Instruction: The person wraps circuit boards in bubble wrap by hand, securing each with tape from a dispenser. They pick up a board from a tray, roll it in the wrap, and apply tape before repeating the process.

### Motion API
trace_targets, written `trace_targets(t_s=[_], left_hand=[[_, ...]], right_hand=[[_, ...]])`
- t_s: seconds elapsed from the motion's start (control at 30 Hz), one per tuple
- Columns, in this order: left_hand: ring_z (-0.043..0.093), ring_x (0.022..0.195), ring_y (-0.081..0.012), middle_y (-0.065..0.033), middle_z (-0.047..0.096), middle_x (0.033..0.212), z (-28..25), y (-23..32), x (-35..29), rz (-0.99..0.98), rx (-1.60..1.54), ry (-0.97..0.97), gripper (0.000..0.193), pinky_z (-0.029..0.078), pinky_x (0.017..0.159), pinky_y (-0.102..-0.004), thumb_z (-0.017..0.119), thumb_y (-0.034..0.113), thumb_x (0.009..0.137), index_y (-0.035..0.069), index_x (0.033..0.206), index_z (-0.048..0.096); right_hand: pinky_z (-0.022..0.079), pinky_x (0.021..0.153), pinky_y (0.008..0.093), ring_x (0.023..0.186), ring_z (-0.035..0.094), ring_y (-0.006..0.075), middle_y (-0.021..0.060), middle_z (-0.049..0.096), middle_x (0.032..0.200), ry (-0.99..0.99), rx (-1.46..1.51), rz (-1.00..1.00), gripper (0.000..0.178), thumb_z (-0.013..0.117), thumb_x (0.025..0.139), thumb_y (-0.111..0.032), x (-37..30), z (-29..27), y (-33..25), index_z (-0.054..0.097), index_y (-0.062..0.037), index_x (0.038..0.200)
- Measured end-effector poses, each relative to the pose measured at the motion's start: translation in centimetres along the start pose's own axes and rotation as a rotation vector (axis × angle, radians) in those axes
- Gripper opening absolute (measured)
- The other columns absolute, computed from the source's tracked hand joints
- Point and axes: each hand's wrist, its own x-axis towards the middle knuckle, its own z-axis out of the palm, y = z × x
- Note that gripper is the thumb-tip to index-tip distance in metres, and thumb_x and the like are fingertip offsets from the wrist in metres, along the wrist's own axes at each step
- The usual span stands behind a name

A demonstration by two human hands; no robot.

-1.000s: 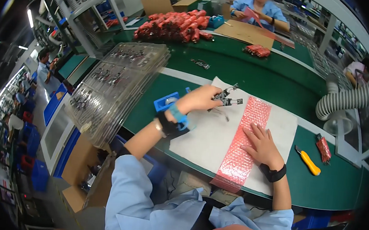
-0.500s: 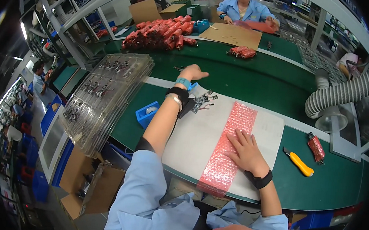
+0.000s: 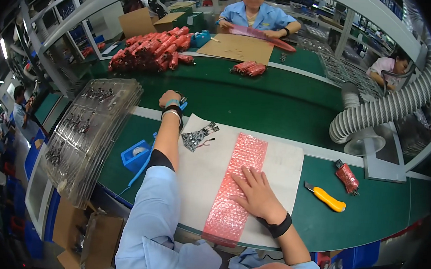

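Note:
My right hand (image 3: 258, 197) lies with fingers spread on a strip of pink bubble wrap (image 3: 227, 215). The strip stretches across a white sheet (image 3: 197, 178) and hangs slightly over the near table edge. Far to the left, my left hand (image 3: 170, 99) reaches beyond the sheet onto the green surface, its fingers curled in. A small dark bit shows at that hand's right side, too small to name. Circuit boards with wires (image 3: 199, 136) rest on the sheet's far left corner. A blue wristband cord (image 3: 141, 167) runs along my left forearm.
A blue tape dispenser (image 3: 135, 155) and stacked clear trays (image 3: 88, 125) stand left. Right are a yellow utility knife (image 3: 328, 199), a red wrapped bundle (image 3: 347, 177) and a duct hose (image 3: 377, 111). Red bundles (image 3: 154, 50) pile up far left. A co-worker (image 3: 256, 17) sits opposite.
My left hand has gone from stretched fingers to curled ones, over the spot where a small dark item lay. My right hand stays on the bubble wrap. The head view has shifted.

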Motion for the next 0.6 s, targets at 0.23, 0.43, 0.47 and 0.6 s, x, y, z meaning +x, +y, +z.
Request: trace_targets(t_s=[0.23, 0.43, 0.47, 0.6], left_hand=[[0.064, 0.106, -0.0287, -0.0084, 0.065, 0.118, -1.4, 1.2, 0.2, -0.012, -0.216, -0.295, 0.039, 0.051, 0.084, -0.0438, 0.071, 0.036, 0.077, 0.012, 0.108, 0.069], [0.065, 0.103, -0.0298, -0.0139, 0.065, 0.115, -3.4, 2.8, -4.3, -0.017, -0.234, -0.226, 0.05, 0.051, 0.085, -0.041, 0.076, 0.04, 0.07, 0.006, 0.107, 0.068], [0.065, 0.103, -0.0301, -0.0158, 0.065, 0.114, -2.5, 3.0, -3.6, 0.006, -0.223, -0.264, 0.053, 0.051, 0.085, -0.04, 0.076, 0.042, 0.07, 0.005, 0.106, 0.068], [0.068, 0.092, -0.0274, -0.0159, 0.069, 0.099, -2.6, -2.2, 5.1, 0.07, -0.498, -0.154, 0.047, 0.052, 0.078, -0.038, 0.074, 0.041, 0.071, 0.002, 0.098, 0.07]], right_hand=[[0.026, 0.109, 0.0542, 0.132, 0.033, 0.042, 0.0198, 0.035, 0.145, -0.012, -0.013, 0.017, 0.061, 0.059, 0.087, -0.043, 0.2, 0.1, 0.2, 0.042, -0.0166, 0.139], [0.027, 0.108, 0.0545, 0.132, 0.033, 0.0415, 0.0194, 0.036, 0.144, 0.02, 0.007, 0.024, 0.06, 0.06, 0.086, -0.042, 0.0, 0.2, 0.3, 0.044, -0.0154, 0.138], [0.027, 0.108, 0.0545, 0.132, 0.033, 0.0414, 0.0194, 0.035, 0.144, 0.016, 0.01, 0.032, 0.06, 0.06, 0.086, -0.042, -0.2, 0.2, 0.2, 0.044, -0.0153, 0.138], [0.027, 0.108, 0.0544, 0.132, 0.033, 0.0414, 0.0194, 0.036, 0.144, 0.046, 0.033, -0.067, 0.06, 0.06, 0.086, -0.042, 0.1, -0.2, -0.8, 0.044, -0.0153, 0.138]])
